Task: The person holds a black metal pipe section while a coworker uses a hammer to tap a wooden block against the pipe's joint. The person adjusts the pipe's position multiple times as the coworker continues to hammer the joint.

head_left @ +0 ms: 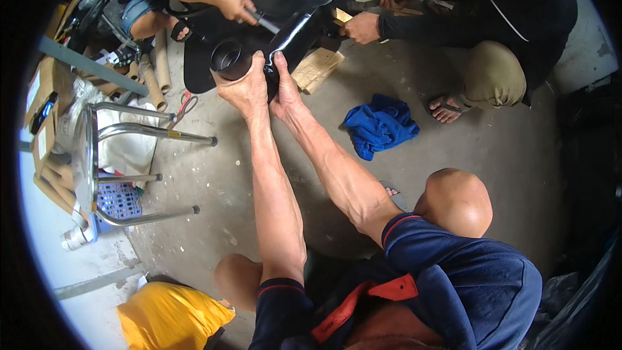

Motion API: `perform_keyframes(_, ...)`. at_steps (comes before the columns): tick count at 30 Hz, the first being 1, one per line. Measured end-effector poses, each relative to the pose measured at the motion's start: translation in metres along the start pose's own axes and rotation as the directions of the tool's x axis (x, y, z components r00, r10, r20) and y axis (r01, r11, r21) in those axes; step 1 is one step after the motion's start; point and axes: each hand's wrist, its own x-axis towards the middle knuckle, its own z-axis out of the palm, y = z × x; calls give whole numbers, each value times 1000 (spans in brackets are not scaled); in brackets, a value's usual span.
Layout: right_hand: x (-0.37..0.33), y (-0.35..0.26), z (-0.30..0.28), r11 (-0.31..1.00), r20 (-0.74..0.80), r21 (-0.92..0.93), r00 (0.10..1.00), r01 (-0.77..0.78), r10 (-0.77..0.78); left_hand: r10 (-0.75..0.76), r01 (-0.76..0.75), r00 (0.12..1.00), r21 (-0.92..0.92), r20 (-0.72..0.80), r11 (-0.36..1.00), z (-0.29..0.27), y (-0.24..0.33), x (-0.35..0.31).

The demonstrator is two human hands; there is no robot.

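Observation:
Far out in front of me, both my hands are closed on a glossy black tubular part. My left hand grips it beside a round, hollow black end. Close by on the right, my right hand wraps round its lower side with the thumb on top. Whether the hollow end and the long shiny piece are one part, I cannot tell. A co-worker's hand at the upper left holds a grey-handled tool against or just over the part. Another person's hand holds a piece of wood near its far end.
Under the part lies a black board or sheet, with a wooden block beside it. A blue cloth rests on the floor. To the left are an overturned metal stool, red-handled scissors, cardboard tubes and a yellow bag.

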Motion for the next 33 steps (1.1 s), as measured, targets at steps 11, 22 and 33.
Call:
perform_keyframes(11, 4, -6, -2, 1000, 59, -11, 998, -23, 24, 7, -7, 1000, 66, -5, 998, 4, 1, -4)
perform_keyframes(22, 0, -11, -2, 1000, 20, -17, 1000, -2, 2, 28, -26, 999, 62, -27, 998, 8, -3, -4)
perform_keyframes(33, -3, -9, -2, 1000, -31, -21, 999, -13, 12, 72, -69, 997, 61, -42, 996, 6, 5, -9)
